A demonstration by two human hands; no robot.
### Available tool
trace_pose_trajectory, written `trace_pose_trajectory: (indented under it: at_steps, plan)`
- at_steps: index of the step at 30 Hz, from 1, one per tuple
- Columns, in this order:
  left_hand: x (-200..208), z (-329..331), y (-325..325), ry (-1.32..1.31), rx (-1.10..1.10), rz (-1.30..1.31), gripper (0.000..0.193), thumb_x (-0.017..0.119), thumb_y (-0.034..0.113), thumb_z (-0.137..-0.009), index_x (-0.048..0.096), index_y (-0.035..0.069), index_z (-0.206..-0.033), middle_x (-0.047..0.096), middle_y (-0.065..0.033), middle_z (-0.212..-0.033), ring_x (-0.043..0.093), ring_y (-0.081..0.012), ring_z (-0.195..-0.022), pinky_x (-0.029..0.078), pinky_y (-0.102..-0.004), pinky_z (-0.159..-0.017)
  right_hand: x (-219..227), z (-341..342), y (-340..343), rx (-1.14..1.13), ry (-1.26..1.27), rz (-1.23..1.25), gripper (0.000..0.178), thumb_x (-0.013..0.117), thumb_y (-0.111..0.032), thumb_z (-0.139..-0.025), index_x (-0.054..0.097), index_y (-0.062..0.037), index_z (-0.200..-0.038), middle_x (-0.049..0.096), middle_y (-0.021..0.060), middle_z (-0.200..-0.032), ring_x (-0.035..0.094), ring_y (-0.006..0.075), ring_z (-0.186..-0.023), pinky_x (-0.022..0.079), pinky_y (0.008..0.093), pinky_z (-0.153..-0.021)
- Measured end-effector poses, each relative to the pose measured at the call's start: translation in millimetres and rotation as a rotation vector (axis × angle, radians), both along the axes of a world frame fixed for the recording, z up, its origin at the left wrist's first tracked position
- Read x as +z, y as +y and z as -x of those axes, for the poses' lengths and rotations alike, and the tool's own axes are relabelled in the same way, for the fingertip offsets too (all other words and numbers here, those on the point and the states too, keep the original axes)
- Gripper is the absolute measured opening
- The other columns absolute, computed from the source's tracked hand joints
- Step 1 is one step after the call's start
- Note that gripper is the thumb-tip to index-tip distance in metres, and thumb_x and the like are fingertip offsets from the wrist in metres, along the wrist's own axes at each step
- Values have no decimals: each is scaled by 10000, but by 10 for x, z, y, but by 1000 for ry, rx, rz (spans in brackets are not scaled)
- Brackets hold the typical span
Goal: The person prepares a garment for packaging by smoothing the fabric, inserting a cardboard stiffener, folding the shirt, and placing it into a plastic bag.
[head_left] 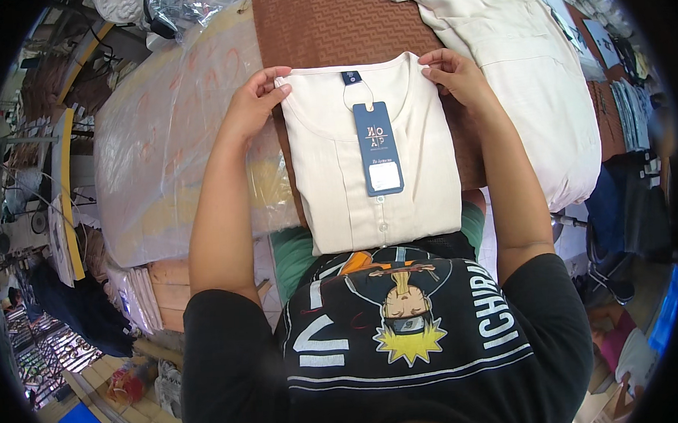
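Observation:
A folded cream blouse (326,182) with a round neckline and a buttoned front lies before me, its lower edge close to my body. My left hand (258,98) pinches its left shoulder corner between thumb and fingers. At the opposite shoulder, my right hand (454,74) grips the fabric the same way. A dark blue hang tag (374,138) with a white sticker hangs by a thin loop from the neck and rests on the front. The small dark neck label (351,78) shows inside the collar.
Beneath the blouse is a brown textured cloth (323,23). To the left sits a large plastic-wrapped bundle (177,150); to the right, a pile of cream garments (530,90). Dark hanging clothes (615,207) are farther right. Another person (621,343) is at the lower right.

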State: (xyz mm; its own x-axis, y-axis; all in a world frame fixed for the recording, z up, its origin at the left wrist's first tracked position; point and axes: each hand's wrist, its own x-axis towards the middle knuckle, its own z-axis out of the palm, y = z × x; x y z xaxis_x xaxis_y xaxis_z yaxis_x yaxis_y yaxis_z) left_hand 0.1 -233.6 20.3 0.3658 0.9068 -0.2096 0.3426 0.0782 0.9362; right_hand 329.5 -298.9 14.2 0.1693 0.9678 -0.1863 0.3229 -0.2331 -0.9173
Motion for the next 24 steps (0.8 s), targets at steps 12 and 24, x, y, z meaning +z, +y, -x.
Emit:
trace_pose_trajectory:
  at_steps: [12,24]
  plan:
    - [-180,40,292,211,-97,-163,378,601,289,-848,584,66,-1154,615,-75,-1012,561,-159,-885,423,-292,-834,-73,-58,36,23,-157,-6,208,614,-161,-831,658,-83,-1019,620,-40,-804,505,42,-696,390,199,-627]
    - [60,360,-1265,211,197,17,403,625,368,-839,630,-21,-944,633,-41,-790,547,-96,-719,430,-221,-692,278,-124,-1458,-107,-40,167,309,616,-329,-848,653,-23,-824,599,-2,-690,520,53,-614,395,195,-519]
